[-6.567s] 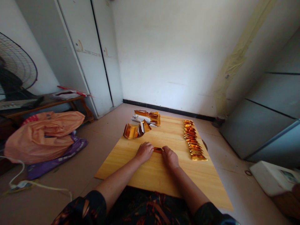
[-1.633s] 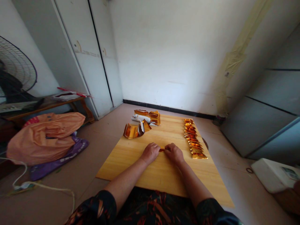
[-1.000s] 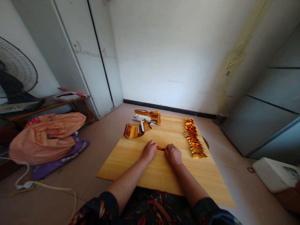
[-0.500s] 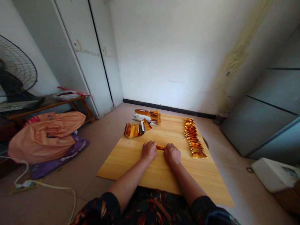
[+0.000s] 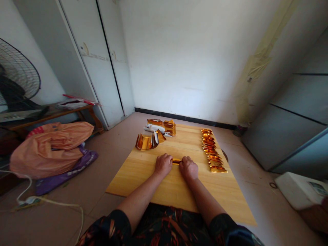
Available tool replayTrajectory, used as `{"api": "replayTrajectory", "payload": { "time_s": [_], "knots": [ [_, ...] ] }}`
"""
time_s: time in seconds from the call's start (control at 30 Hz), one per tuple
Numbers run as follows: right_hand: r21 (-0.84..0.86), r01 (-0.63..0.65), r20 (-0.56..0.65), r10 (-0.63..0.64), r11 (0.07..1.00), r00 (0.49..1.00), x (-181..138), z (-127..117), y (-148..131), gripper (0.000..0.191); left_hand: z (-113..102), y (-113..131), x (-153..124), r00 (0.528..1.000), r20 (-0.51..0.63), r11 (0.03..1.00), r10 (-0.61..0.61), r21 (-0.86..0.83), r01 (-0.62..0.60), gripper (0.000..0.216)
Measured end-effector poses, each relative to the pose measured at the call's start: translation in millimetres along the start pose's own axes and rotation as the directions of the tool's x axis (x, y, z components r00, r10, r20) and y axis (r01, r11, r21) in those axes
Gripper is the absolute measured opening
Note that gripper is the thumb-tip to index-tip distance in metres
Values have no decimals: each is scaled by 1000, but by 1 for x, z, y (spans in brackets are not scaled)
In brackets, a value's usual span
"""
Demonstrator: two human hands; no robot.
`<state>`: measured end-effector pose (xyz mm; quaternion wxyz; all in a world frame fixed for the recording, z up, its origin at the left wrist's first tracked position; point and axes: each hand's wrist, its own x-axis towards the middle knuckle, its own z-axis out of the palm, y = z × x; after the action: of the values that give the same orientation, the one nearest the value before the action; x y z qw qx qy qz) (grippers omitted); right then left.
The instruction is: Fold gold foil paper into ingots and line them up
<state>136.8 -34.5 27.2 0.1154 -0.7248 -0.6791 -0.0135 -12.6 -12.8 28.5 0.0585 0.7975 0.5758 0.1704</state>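
Observation:
Between my two hands a narrow strip of gold foil paper (image 5: pixel 176 161) shows, rolled or folded lengthwise, just over the wooden board. My left hand (image 5: pixel 164 165) is closed on its left end, and my right hand (image 5: pixel 189 168) is closed on its right end. The fingertips curl under, so the ends of the strip are hidden. To the right, a row of folded gold foil pieces (image 5: pixel 212 153) lies along the board's edge. Beyond my left hand rests a curved stack of gold foil sheets (image 5: pixel 146 142).
The light wooden board (image 5: pixel 143 177) is the work surface. At its back lie more gold foil sheets (image 5: pixel 169 127) and a white wrapper (image 5: pixel 154 128). Orange and purple bags (image 5: pixel 51 150), a fan (image 5: pixel 17 75) and a cable (image 5: pixel 61 204) are at left; a white box (image 5: pixel 299 189) is at right.
Both hands stay nearly in place, still gripping the foil paper. The visible strip between them has turned slightly, and my left hand has shifted slightly right.

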Motion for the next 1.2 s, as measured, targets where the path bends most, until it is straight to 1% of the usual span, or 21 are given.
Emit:
{"api": "replayTrajectory", "payload": {
  "time_s": [0.23, 0.53, 0.77, 0.83, 0.9, 1.03, 1.2],
  "knots": [
    [60, 15, -17, -14, 998, 1000, -3, -3, 0, 11, 0, 0, -2, 999, -41, 999, 18, -40, -20, 14],
    [90, 29, -33, -26, 996, 999, -4, -5, 2, 12, 1, 0, -2, 998, -59, 999, 10, -31, -12, 13],
    [31, 69, -66, -67, 997, 996, -3, 0, 3, 27, -1, 1, 0, 999, -43, 997, 0, -75, -3, 19],
    [38, 81, -75, -78, 996, 994, -3, 0, 3, 27, 0, 2, 0, 998, -64, 990, -16, -137, 7, 20],
    [54, 88, -86, -83, 995, 993, -3, -1, 3, 28, 0, 3, 0, 994, -79, 969, -71, -243, 50, 30],
    [102, 94, -106, -83, 990, 991, -5, -4, 1, 28, 2, 9, -3, 975, -40, 872, -217, -456, 175, 48],
    [170, 136, -100, -120, 976, 988, -6, -6, 1, 30, 5, 16, -1, 960, -21, 760, -281, -616, 209, 61]
  ]
}}
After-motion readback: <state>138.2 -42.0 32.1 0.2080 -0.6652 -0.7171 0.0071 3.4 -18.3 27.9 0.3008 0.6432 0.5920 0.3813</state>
